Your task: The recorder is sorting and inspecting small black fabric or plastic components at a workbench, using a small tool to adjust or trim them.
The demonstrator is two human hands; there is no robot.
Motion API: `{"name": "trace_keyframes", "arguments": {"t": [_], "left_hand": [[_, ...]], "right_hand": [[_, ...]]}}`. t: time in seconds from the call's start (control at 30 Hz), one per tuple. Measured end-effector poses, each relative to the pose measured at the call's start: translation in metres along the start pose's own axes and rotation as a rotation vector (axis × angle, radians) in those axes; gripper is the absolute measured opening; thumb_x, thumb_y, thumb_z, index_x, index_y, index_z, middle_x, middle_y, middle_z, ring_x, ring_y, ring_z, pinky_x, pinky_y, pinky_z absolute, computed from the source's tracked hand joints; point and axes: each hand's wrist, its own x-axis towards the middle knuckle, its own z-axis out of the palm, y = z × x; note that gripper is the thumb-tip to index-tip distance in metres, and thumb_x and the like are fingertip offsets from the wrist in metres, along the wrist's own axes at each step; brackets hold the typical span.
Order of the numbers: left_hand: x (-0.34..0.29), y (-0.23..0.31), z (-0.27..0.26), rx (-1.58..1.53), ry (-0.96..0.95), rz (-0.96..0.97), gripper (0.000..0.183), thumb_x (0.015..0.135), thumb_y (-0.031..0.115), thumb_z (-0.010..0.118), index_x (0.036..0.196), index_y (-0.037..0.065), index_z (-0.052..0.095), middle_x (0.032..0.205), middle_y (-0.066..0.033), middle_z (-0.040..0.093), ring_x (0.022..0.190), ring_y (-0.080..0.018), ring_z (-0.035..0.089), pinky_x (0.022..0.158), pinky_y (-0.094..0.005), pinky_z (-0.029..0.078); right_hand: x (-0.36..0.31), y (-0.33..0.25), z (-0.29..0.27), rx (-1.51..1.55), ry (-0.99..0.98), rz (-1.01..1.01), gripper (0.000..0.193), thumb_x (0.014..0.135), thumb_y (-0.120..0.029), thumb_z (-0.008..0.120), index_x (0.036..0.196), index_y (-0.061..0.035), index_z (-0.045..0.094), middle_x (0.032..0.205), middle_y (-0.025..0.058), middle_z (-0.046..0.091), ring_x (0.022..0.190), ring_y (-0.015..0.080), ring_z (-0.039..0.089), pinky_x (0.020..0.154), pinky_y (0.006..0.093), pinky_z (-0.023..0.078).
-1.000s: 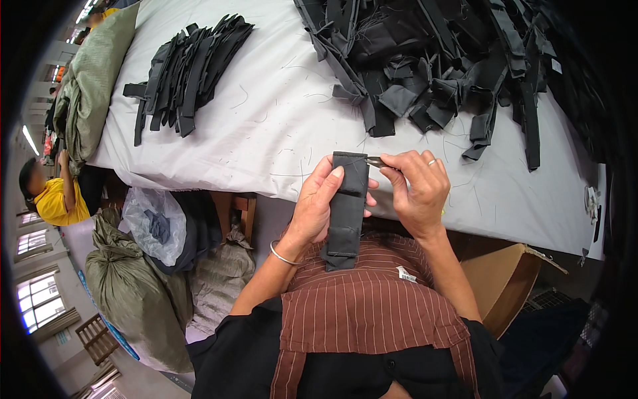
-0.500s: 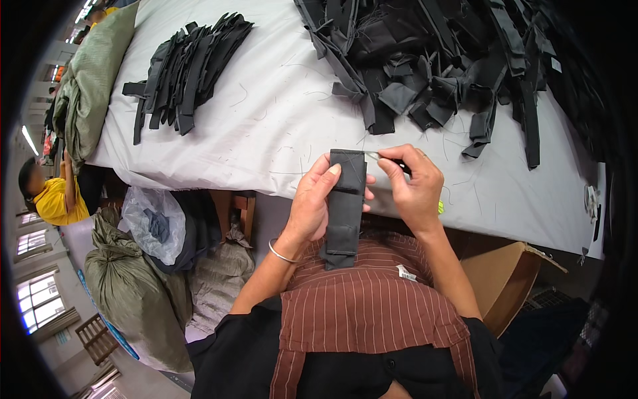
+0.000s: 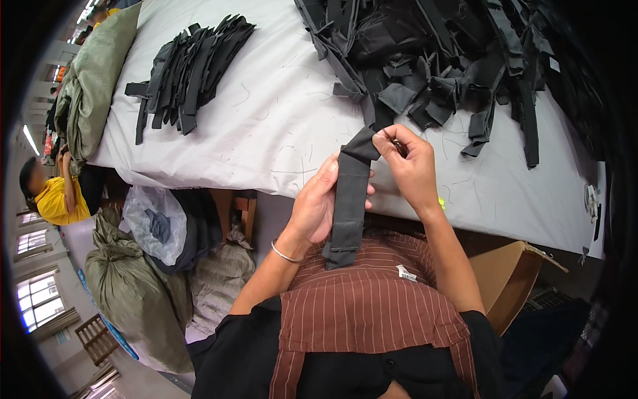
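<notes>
A long black fabric strap piece [image 3: 349, 203] hangs down in front of me, over the near edge of the white-covered table [image 3: 279, 126]. My left hand [image 3: 318, 206] grips its left side, thumb on the front. My right hand [image 3: 409, 165] pinches its folded top corner; whether a small tool sits in those fingers I cannot tell. A silver bangle [image 3: 284, 253] circles my left wrist. Behind my hands lies a big heap of black strap pieces [image 3: 452, 60]. At the far left of the table lies a neat stack of black pieces [image 3: 189, 70].
A green sack [image 3: 86, 93] lies at the table's left end. Below the table are a clear bag of cloth [image 3: 156, 223], grey-green sacks [image 3: 133, 299] and a cardboard box [image 3: 508, 279] at my right. A person in a yellow shirt [image 3: 56, 196] sits at far left.
The strap's top corner is now folded over and pulled up to the right by my right hand, which has risen slightly. My left hand has slid lower along the piece.
</notes>
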Motion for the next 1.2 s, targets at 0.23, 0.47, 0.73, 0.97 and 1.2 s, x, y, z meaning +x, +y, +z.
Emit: {"name": "trace_keyframes", "arguments": {"t": [0.23, 0.47, 0.73, 0.97, 1.2], "left_hand": [[-0.005, 0.0, 0.002, 0.002, -0.001, -0.012, 0.055, 0.099, 0.03, 0.05, 0.142, 0.0, 0.033, 0.119, -0.0175, 0.056, 0.098, -0.021, 0.062, 0.081, -0.0333, 0.055], [-0.025, 0.022, 0.007, 0.06, 0.022, 0.078, 0.071, 0.078, 0.002, 0.075, 0.139, -0.002, 0.039, 0.12, -0.0133, 0.057, 0.105, -0.0187, 0.06, 0.092, -0.0306, 0.05], [-0.032, 0.05, 0.029, 0.735, 0.05, 0.396, 0.068, 0.069, -0.007, 0.075, 0.132, -0.002, 0.051, 0.114, -0.0058, 0.052, 0.104, -0.0133, 0.054, 0.093, -0.0258, 0.044], [-0.037, 0.055, 0.043, 1.213, 0.059, 0.754, 0.065, 0.059, -0.006, 0.073, 0.122, 0.003, 0.062, 0.105, -0.0103, 0.055, 0.095, -0.0218, 0.057, 0.084, -0.0272, 0.046], [-0.035, 0.061, 0.042, 1.499, -0.127, 0.961, 0.056, 0.062, -0.006, 0.069, 0.116, 0.007, 0.065, 0.106, -0.0094, 0.059, 0.099, -0.0269, 0.06, 0.083, -0.0383, 0.047]], "right_hand": [[0.002, 0.001, -0.002, 0.109, 0.05, 0.076, 0.015, 0.09, -0.012, 0.065, 0.082, 0.0007, 0.062, 0.067, -0.0058, 0.054, 0.06, 0.0003, 0.04, 0.051, 0.0195, 0.031], [-0.031, -0.053, -0.021, 0.558, -0.231, 0.07, 0.014, 0.089, -0.009, 0.052, 0.079, -0.0065, 0.044, 0.077, 0.0144, 0.062, 0.045, 0.0001, 0.03, 0.041, 0.0178, 0.025], [-0.037, -0.05, -0.022, 0.639, -0.144, 0.345, 0.006, 0.091, -0.01, 0.056, 0.089, -0.0066, 0.051, 0.074, -0.0017, 0.05, 0.059, 0.0022, 0.039, 0.05, 0.0175, 0.031], [-0.043, -0.079, -0.014, 0.225, -0.232, 0.139, 0.051, 0.077, -0.006, 0.075, 0.122, -0.0049, 0.052, 0.083, -0.0045, 0.048, 0.074, 0.0036, 0.046, 0.064, 0.0178, 0.038], [-0.041, -0.055, -0.01, 0.321, -0.223, 0.215, 0.023, 0.087, -0.009, 0.068, 0.106, 0.0008, 0.061, 0.086, -0.002, 0.059, 0.076, 0.0041, 0.052, 0.071, 0.0213, 0.047]]}}
